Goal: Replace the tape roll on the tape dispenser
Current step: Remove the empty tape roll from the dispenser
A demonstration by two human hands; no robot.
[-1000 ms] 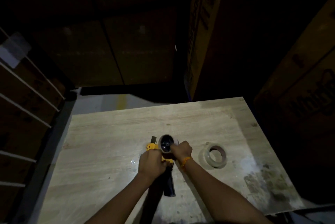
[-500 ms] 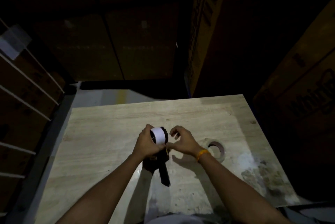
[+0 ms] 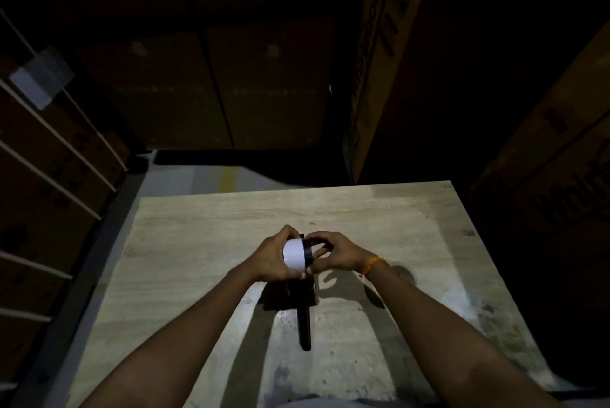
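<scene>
A white tape roll point(image 3: 293, 257) sits at the head of the tape dispenser point(image 3: 304, 325), whose black handle points down toward me above the wooden table point(image 3: 214, 229). My left hand point(image 3: 272, 256) wraps around the white roll from the left, thumb underneath. My right hand point(image 3: 336, 251) pinches the dark right side of the roll with its fingertips. The dispenser's head is mostly hidden by both hands. Behind my right wrist, a dark edge of a second tape roll point(image 3: 403, 273) shows on the table.
Tall cardboard boxes stand close on the right point(image 3: 544, 183), behind the table point(image 3: 264, 84), and on the left, strapped with white bands point(image 3: 49, 176). A strip of pale floor point(image 3: 204, 176) lies past the table's far edge. The scene is dim.
Both hands lifted the dispenser off the table and turned it, so the white roll faces me. My right hand, apart half a second ago, now touches the roll's right side.
</scene>
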